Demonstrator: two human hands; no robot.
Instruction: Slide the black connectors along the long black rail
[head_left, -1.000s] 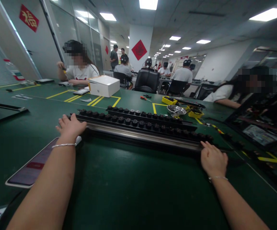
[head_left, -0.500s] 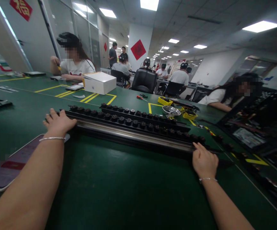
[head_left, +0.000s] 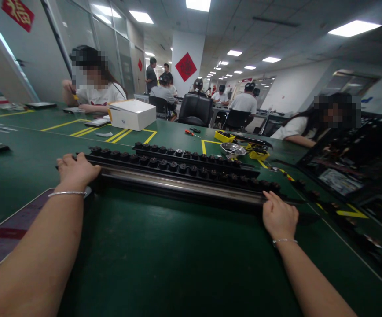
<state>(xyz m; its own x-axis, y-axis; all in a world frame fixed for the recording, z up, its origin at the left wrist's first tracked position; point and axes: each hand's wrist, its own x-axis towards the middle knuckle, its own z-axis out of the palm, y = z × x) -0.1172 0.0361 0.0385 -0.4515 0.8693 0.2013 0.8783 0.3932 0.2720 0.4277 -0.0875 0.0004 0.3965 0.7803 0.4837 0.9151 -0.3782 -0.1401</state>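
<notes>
Green bench [head_left: 164, 255]. One phone [head_left: 11, 226] by left edge, partly under left forearm. Left hand [head_left: 77, 171]: thumb and fingers touching left end of one metal bar [head_left: 178, 184]; cannot tell if grip is closed round it. One white box [head_left: 133, 115] toward far edge. Bar mid-bench, two knobbed strips [head_left: 183, 169] just behind. One screwdriver [head_left: 189, 132], two yellow bins [head_left: 223, 138], one bowl [head_left: 240, 150], beyond strips. Right hand [head_left: 280, 215]: fingers touching bar's right end, grip unclear. One black case [head_left: 343, 180], right edge.

A white box [head_left: 134, 116] stands near a red-handled screwdriver [head_left: 189, 132], with a metal bowl [head_left: 233, 153] beside yellow trays [head_left: 222, 138].
</notes>
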